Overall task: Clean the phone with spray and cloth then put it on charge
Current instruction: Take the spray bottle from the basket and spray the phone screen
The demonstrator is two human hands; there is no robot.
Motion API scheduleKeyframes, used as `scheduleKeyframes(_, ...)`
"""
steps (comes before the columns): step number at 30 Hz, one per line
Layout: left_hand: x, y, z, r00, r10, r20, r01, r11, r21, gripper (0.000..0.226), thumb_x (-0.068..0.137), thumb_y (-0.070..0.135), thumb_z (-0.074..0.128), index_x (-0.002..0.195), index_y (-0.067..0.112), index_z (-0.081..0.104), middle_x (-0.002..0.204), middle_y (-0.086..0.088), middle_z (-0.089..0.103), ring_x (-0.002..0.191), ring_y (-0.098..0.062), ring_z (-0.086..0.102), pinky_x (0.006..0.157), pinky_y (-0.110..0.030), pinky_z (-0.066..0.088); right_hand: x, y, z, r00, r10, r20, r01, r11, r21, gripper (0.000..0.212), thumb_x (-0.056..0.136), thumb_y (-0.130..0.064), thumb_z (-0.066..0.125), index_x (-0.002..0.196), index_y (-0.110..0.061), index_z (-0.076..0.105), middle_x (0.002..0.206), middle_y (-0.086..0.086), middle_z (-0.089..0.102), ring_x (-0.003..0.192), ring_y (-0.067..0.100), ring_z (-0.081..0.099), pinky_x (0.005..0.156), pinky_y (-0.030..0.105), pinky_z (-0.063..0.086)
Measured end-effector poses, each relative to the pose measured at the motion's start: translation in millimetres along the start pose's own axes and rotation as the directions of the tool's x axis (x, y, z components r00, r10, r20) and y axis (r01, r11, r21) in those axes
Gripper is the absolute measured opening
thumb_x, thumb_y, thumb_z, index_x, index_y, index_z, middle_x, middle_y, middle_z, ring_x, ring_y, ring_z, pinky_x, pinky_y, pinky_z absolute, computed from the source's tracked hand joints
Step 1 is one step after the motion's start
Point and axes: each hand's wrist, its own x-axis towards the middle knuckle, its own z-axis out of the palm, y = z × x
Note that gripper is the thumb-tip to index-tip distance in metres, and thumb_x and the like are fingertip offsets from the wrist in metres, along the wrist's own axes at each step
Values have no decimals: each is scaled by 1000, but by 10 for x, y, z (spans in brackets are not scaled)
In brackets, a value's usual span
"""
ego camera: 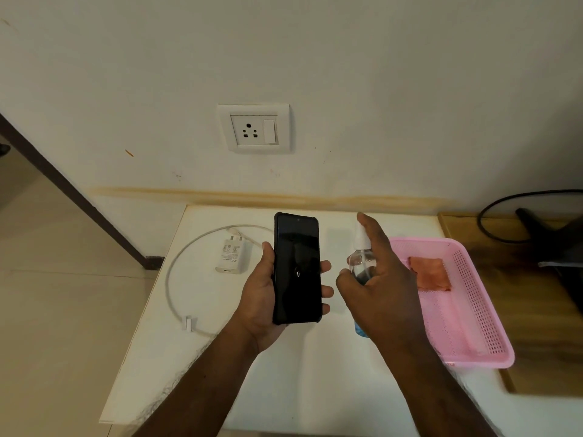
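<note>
My left hand (263, 305) grips a black phone (297, 269) upright above the white table (296, 389), dark screen facing me. Just to its right, my right hand (383, 285) holds a clear spray bottle (361, 263) with a white nozzle, forefinger resting on top of the nozzle. A folded orange cloth (430, 272) lies in a pink basket (482, 310) on the right. A white charger plug (231, 254) with its looped white cable (172, 279) lies on the table's left part. A wall socket (254, 129) is on the wall above.
A wooden desk (542, 326) stands to the right, with a black cable and a dark object (552, 234) on it. The table's left edge drops to the tiled floor (63, 294).
</note>
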Motion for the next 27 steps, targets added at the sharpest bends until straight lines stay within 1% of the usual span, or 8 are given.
scheduleKeyframes(4,1,4,5,1000,2,1,-2,1000,-7,77,84,78,29,123,27,71,131,-18,66,100,-37,68,88,-55,55,-9,-31,-6,999,-1,-33,0,1000,-30,75,82,-25,67,123,-72,26,105,-11,60,70,8,64,45,2,41)
scheduleKeyframes(6,0,12,0,1000,6,6,-6,1000,-16,79,83,78,31,127,25,69,132,-19,65,98,-37,68,86,-53,56,-11,-29,-20,997,-1,-73,1,1000,5,76,84,-22,68,125,-71,28,94,-15,61,74,-2,63,42,4,42)
scheduleKeyframes(8,-1,25,-10,1000,12,7,-12,1000,-27,79,83,78,32,129,24,67,134,-19,64,98,-37,68,85,-52,56,-15,-17,-27,998,6,-69,-3,999,40,80,84,-20,68,129,-71,27,94,-15,62,74,-4,63,42,7,44)
scheduleKeyframes(13,7,81,-53,999,24,-47,-28,997,-68,79,87,78,27,122,23,72,127,-20,67,98,-38,70,86,-53,58,-35,-48,-18,999,-27,40,25,998,61,78,78,-29,66,131,-71,27,93,-25,60,78,-3,63,50,6,47)
scheduleKeyframes(16,16,126,-91,995,43,-86,-51,994,-95,82,88,77,26,118,18,74,122,-20,70,94,-37,71,79,-50,60,-64,-106,-17,990,-61,126,50,995,84,76,72,-39,62,134,-68,29,100,-32,57,79,-1,64,54,7,49)
scheduleKeyframes(21,20,152,-119,990,81,-113,-89,993,-72,79,77,76,34,112,19,78,116,-16,74,92,-35,73,71,-47,61,-109,-158,-23,964,-112,240,98,993,71,78,73,-29,63,132,-68,31,94,-36,59,62,4,63,45,12,49)
scheduleKeyframes(25,40,134,-124,987,76,-139,-86,994,-68,75,83,76,28,99,26,82,110,-12,77,92,-32,75,75,-46,62,-117,-149,1,945,-123,302,118,992,36,73,76,-23,65,125,-69,35,97,-40,56,77,-4,63,49,6,46)
scheduleKeyframes(27,38,135,-124,987,77,-141,-89,993,-79,75,84,75,28,102,25,81,113,-14,75,93,-34,74,76,-48,62,-109,-123,1,951,-113,289,110,994,25,78,78,-22,67,128,-70,32,93,-35,60,71,2,64,52,9,50)
